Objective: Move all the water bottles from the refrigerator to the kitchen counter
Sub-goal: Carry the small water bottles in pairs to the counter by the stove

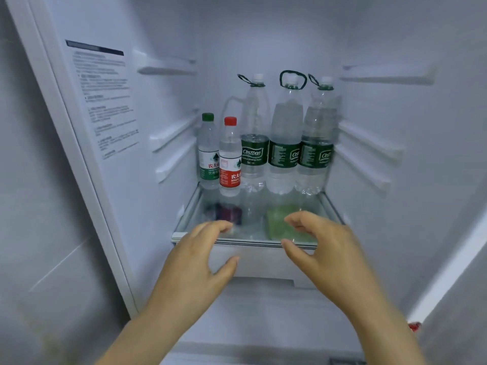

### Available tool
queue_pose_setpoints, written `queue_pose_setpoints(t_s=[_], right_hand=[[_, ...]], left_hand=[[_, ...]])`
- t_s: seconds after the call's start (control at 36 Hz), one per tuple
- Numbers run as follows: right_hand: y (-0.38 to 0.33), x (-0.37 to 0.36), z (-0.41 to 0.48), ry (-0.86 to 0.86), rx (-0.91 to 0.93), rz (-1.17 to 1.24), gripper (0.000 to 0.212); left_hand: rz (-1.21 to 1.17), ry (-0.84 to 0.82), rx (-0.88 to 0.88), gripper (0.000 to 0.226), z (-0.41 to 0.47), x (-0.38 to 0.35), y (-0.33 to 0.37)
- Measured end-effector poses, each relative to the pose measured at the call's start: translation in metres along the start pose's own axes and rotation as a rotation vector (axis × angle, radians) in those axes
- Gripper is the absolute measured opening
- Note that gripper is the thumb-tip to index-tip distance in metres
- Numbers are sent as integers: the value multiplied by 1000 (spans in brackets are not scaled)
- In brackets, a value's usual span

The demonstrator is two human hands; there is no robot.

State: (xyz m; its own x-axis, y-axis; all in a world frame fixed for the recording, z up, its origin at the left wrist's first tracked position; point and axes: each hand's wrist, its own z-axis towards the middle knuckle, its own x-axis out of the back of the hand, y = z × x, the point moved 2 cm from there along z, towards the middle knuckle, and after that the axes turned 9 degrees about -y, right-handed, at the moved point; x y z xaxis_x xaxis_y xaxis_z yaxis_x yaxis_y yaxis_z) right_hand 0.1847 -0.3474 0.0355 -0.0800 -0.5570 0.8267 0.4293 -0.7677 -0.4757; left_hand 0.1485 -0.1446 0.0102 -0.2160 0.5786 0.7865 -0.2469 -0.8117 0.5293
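"Five bottles in the refrigerator (263, 35), counting from the left?"

"Five that I can see. Past the printed sheet (105, 101) on the left wall, the green-capped bottle (208, 151) stands far left on the glass shelf (245, 242). The red-capped bottle (230, 156) is right against it and a little nearer. Then come three big ones with dark green labels and carry loops at the neck: the left tall bottle (254, 143), the middle tall bottle (286, 143) and the right tall bottle (317, 138). They stand upright, packed side by side towards the far side of the shelf."

"And the hands?"

"The left hand (195, 256) hovers at the near edge of the shelf, its fingers (216, 227) loosely curved and grasping nothing. The right hand (326, 248) mirrors it further right, its fingers (297, 218) released too. Neither touches a bottle."

"Which step, then?"

"The reach, I'd judge. The counter is out of view, so I cannot tell whether any bottle is already there."

"What does the next move call for?"

"Going deeper over the shelf. The small pair lies ahead of the left hand and the tall ones ahead of the right. The tall bottles look full, so probably a whole-hand wrap or a finger through a loop. Each should be lifted straight out so the close neighbours don't topple."
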Motion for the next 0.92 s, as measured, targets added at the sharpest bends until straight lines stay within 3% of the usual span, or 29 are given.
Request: queue_pose_setpoints(t_s=[0.31,0.92], right_hand=[[11,-23,56,-23,-34,-34,33],[14,-49,176,-65,42,-68,37]], left_hand=[[127,8,2,46,51,-2,-27],[9,123,70,38,122,-3,-68]])
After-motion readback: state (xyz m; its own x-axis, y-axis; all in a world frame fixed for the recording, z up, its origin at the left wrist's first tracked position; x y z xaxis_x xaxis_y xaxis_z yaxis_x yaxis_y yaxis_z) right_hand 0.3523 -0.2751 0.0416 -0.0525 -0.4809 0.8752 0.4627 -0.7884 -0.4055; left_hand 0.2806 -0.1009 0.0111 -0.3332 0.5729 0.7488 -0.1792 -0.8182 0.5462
